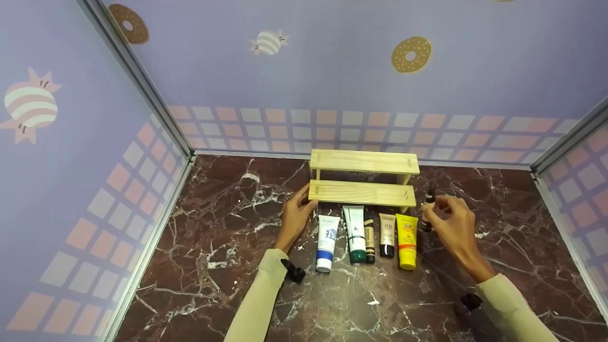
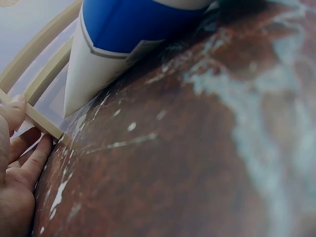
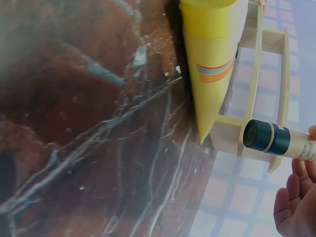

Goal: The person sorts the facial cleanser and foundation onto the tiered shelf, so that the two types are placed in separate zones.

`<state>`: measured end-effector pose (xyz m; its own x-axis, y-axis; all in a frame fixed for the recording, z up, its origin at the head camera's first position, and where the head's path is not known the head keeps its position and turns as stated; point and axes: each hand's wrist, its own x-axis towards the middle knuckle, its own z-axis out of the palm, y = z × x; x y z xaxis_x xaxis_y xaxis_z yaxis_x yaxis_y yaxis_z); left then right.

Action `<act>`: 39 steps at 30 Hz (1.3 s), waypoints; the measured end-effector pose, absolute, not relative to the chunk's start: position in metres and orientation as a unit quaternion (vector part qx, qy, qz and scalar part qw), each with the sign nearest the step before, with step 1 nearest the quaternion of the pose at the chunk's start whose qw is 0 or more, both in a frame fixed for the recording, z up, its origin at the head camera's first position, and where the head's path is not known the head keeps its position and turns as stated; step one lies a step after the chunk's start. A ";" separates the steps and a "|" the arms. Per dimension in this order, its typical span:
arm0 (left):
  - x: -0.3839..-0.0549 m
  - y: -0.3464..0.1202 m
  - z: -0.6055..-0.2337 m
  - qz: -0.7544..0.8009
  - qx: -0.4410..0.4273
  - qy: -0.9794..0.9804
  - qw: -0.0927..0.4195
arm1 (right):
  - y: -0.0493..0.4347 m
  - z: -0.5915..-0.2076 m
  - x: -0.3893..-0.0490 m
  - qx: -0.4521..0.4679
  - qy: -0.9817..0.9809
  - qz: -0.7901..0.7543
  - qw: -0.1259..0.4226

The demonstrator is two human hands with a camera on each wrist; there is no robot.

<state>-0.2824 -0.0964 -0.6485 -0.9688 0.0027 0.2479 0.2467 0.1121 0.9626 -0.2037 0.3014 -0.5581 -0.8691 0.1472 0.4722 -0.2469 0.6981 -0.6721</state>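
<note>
A two-tier wooden display shelf (image 1: 363,192) stands near the back wall. My left hand (image 1: 295,213) holds the left end of its lower step, and in the left wrist view the thumb lies on the edge with fingers beside the leg. My right hand (image 1: 451,221) pinches a slim beige-and-black cosmetic tube (image 1: 428,211) upright, right of the shelf; its dark cap (image 3: 266,137) shows in the right wrist view. Before the shelf lie a white-and-blue tube (image 1: 327,242), a white-and-green tube (image 1: 355,232), a slim beige-and-black tube (image 1: 369,237), a BB cream tube (image 1: 387,235) and a yellow tube (image 1: 407,240).
The dark red marbled tabletop (image 1: 228,228) carries everything. A lilac back wall (image 1: 332,71) with printed doughnuts and sweets closes the far side, with a left wall (image 1: 71,180) and a right wall (image 1: 586,171) at the sides.
</note>
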 end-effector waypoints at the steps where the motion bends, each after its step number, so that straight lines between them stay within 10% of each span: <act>1: -0.283 -0.096 -0.649 -0.662 -0.084 -0.739 0.093 | 0.301 -0.557 -0.205 0.029 -0.885 0.388 0.256; 39: -0.280 -0.098 -0.647 -0.662 -0.091 -0.739 0.089 | 0.269 -0.531 -0.247 0.094 -0.868 0.408 0.265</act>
